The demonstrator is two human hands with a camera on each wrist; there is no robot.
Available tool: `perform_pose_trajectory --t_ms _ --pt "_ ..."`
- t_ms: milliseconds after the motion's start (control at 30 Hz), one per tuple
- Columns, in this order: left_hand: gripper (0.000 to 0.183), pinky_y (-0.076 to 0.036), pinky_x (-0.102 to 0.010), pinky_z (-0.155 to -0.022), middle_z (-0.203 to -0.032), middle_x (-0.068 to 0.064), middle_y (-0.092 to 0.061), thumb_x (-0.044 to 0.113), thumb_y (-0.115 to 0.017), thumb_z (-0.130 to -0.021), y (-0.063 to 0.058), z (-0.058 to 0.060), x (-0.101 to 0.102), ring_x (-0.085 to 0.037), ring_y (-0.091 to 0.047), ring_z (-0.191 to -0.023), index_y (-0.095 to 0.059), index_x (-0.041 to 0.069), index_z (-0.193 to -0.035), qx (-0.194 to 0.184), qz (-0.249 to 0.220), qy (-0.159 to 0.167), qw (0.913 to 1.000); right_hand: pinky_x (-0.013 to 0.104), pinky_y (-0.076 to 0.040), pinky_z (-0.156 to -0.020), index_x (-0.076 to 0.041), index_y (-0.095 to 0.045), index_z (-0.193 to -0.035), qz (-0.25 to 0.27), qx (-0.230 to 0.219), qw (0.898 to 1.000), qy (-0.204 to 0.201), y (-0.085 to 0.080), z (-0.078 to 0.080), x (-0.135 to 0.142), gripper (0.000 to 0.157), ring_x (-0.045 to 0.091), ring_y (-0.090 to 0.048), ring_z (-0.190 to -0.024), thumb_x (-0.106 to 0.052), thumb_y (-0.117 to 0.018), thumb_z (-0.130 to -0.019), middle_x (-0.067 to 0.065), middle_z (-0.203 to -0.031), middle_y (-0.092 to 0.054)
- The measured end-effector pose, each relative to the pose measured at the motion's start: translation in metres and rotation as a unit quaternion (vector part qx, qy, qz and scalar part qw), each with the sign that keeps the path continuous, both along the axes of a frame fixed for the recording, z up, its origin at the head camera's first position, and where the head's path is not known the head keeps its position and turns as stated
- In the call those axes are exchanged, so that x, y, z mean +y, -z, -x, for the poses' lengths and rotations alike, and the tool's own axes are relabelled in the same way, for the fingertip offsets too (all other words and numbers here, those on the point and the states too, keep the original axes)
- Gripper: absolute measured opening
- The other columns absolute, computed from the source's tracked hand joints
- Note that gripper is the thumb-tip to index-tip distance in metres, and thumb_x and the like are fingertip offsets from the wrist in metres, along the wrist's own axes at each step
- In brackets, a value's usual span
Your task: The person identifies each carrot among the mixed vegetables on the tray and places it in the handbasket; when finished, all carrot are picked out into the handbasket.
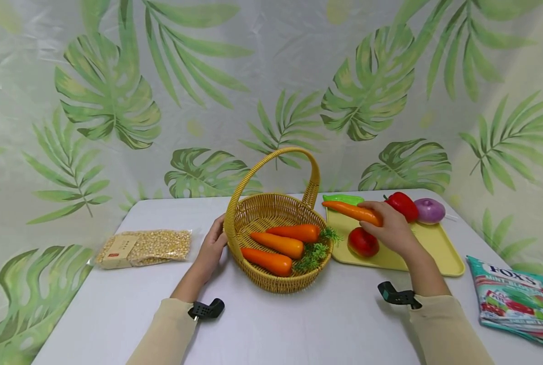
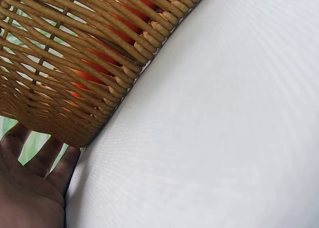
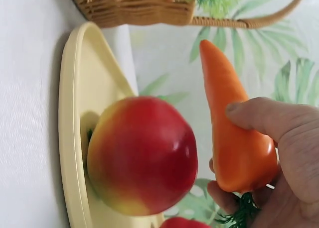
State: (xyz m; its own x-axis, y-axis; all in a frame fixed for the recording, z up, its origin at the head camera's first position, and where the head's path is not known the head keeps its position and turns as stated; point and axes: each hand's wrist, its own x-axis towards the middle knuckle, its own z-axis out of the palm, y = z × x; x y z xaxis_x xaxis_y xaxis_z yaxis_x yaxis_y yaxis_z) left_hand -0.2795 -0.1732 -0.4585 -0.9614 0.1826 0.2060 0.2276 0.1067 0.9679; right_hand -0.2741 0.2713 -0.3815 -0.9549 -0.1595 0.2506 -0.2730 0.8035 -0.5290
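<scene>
My right hand [image 1: 392,228] grips an orange carrot [image 1: 351,210] by its thick end, thumb on top, above the yellow tray. The carrot's pointed tip aims toward the basket, and in the right wrist view dark green leaves [image 3: 242,210] show under its thick end. A red and yellow round fruit [image 3: 144,156] sits on the tray [image 1: 417,258] below that hand. My left hand [image 1: 211,248] rests against the left side of the woven basket [image 1: 278,286], its fingers [image 2: 52,153] extended along the wicker. Inside the basket lie three carrots [image 1: 278,245] with green tops toward the right.
Along the tray's back are a green pepper [image 1: 344,199], a red bell pepper [image 1: 403,205] and a purple onion [image 1: 429,211]. A bag of corn kernels [image 1: 157,247] lies at left, a candy bag [image 1: 510,299] at right. The basket's tall handle [image 1: 248,177] arches upward.
</scene>
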Motion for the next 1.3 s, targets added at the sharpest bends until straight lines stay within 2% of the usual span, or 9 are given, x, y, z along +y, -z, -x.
perform_pose_trajectory --t_ms 300,500,867,1067,1300 --pt "0.046 -0.038 -0.044 -0.109 -0.159 -0.006 -0.038 0.024 -0.042 -0.106 0.000 0.002 0.000 -0.028 -0.037 -0.144 -0.037 0.026 -0.152 0.012 -0.003 0.000 0.9999 0.046 -0.050 -0.086 -0.012 -0.060 -0.133 -0.011 0.006 1.000 -0.005 0.002 0.000 -0.011 0.042 0.032 -0.055 -0.103 -0.018 -0.070 -0.092 0.017 -0.124 -0.059" --pt "0.046 -0.039 -0.040 -0.108 -0.159 -0.007 -0.038 0.024 -0.041 -0.106 0.000 0.001 0.000 -0.027 -0.037 -0.144 -0.037 0.024 -0.152 0.013 -0.002 0.000 0.9999 0.049 -0.052 -0.089 -0.012 -0.058 -0.134 -0.003 -0.003 1.000 -0.012 0.004 0.001 -0.014 0.044 0.033 -0.055 -0.106 -0.021 -0.070 -0.093 0.019 -0.128 -0.059" --pt "0.047 -0.037 -0.047 -0.111 -0.159 -0.005 -0.037 0.025 -0.042 -0.105 -0.001 0.000 0.000 -0.026 -0.037 -0.144 -0.036 0.026 -0.152 0.011 0.001 0.000 0.9999 0.043 -0.050 -0.086 -0.014 -0.060 -0.131 -0.001 -0.005 1.000 -0.015 0.003 0.000 -0.017 0.042 0.031 -0.056 -0.103 -0.023 -0.072 -0.092 0.016 -0.125 -0.063" --pt "0.047 -0.036 -0.049 -0.112 -0.159 -0.002 -0.037 0.026 -0.042 -0.105 -0.001 0.001 0.001 -0.022 -0.036 -0.144 -0.036 0.027 -0.152 0.011 0.002 -0.001 0.9999 0.042 -0.050 -0.087 -0.016 -0.063 -0.130 -0.014 0.009 1.000 -0.022 0.001 0.000 -0.018 0.042 0.029 -0.057 -0.103 -0.024 -0.073 -0.091 0.015 -0.125 -0.064" --pt "0.047 -0.036 -0.048 -0.112 -0.159 -0.001 -0.038 0.025 -0.041 -0.105 -0.001 0.000 0.001 -0.021 -0.036 -0.144 -0.036 0.029 -0.152 0.009 0.003 -0.002 1.0000 0.039 -0.049 -0.082 -0.015 -0.067 -0.127 -0.042 0.040 0.998 -0.038 -0.004 -0.001 -0.021 0.040 0.026 -0.058 -0.094 -0.026 -0.075 -0.090 0.011 -0.114 -0.066"
